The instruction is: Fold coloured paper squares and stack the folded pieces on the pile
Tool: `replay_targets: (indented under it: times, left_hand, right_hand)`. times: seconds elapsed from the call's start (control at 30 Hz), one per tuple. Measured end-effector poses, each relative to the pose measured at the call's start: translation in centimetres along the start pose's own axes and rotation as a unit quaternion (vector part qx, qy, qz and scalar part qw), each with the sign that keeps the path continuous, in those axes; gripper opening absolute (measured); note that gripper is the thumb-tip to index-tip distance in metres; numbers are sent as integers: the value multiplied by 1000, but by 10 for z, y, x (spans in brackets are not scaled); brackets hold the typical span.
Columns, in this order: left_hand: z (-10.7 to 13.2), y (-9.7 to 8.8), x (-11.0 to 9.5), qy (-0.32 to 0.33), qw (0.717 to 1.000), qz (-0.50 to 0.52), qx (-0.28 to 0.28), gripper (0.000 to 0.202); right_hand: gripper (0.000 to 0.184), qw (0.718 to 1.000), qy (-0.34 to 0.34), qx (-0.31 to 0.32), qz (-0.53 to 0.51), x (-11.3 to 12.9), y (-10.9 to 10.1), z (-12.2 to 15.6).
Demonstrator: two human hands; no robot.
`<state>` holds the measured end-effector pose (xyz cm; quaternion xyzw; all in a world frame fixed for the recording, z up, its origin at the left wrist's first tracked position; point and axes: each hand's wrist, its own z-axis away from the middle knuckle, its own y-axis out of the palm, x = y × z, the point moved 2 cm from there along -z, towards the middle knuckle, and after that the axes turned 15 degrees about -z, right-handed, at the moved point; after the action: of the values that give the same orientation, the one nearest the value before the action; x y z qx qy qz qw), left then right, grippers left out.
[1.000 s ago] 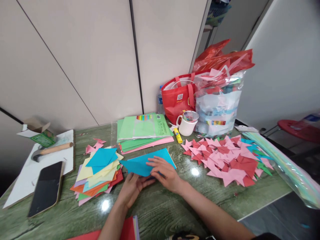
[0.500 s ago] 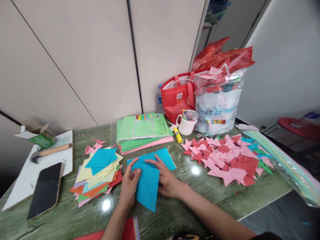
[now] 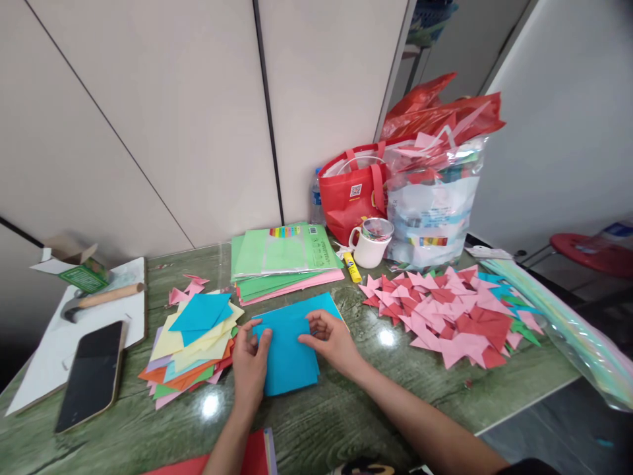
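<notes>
A folded sheet of blue paper (image 3: 291,363), nearly square and with its layers slightly offset at the lower right, is between my hands. My left hand (image 3: 251,359) grips its left edge, thumb on top and fingers behind. At the upper right corner, my right hand (image 3: 332,340) pinches the paper between thumb and curled fingers. Beyond it lies a flat stack of blue sheets (image 3: 321,305), partly covered by the held piece and my right hand. Left of my hands rises a pile of folded coloured papers (image 3: 208,336) with blue pieces (image 3: 202,316) on top.
Pink and red folded paper pieces (image 3: 450,316) are heaped at right. Green paper packs (image 3: 284,254), a glue stick (image 3: 352,267), a white mug (image 3: 370,247) and bags (image 3: 430,211) stand behind. A phone (image 3: 91,376), hammer (image 3: 103,298) and box (image 3: 74,269) sit at left.
The blue paper has gone from a tilted, hanging position to a flatter, squarer one. My right hand's fingers have curled from stretched out to a pinch at its upper right corner.
</notes>
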<state>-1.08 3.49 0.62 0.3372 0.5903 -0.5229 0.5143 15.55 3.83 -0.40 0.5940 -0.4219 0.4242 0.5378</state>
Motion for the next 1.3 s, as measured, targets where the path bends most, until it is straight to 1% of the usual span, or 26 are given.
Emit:
replay_targets:
  times: [0.03, 0.13, 0.2, 0.27, 0.43, 0.6, 0.8, 1.07, 1.17, 1.3]
  left_hand:
    - [0, 1, -1, -1, 1000, 2, 16, 42]
    - [2, 3, -7, -7, 995, 39, 93, 48]
    - [3, 3, -10, -1, 990, 64, 122, 53]
    - [3, 2, -11, 7, 988, 72, 133, 54]
    - [2, 0, -5, -2, 989, 56, 138, 50]
    - [1, 0, -4, -2, 992, 44, 117, 43]
    - [1, 0, -5, 11, 994, 28, 108, 38]
    - [0, 0, -3, 15, 994, 29, 106, 37]
    - [0, 0, -4, 19, 995, 22, 98, 37]
    - [0, 0, -2, 17, 994, 15, 105, 38]
  right_hand:
    - [39, 1000, 1, -6, -11, 0, 0, 0]
    - [46, 1000, 0, -13, -26, 3, -1, -2]
    - [43, 1000, 0, -12, -29, 4, -3, -4]
    - [38, 999, 1, -14, -34, 2, -4, -5]
    - [34, 998, 6, -28, -51, -4, -5, -5]
    - [33, 998, 15, -28, -62, -2, -3, -4]
    - [29, 997, 22, -26, -66, -1, -3, -5]
    - [36, 996, 35, -37, -69, -2, -5, -7]
    - [35, 995, 56, -29, -81, -2, -6, -8]
    - [34, 990, 99, -30, -100, -4, -8, -9]
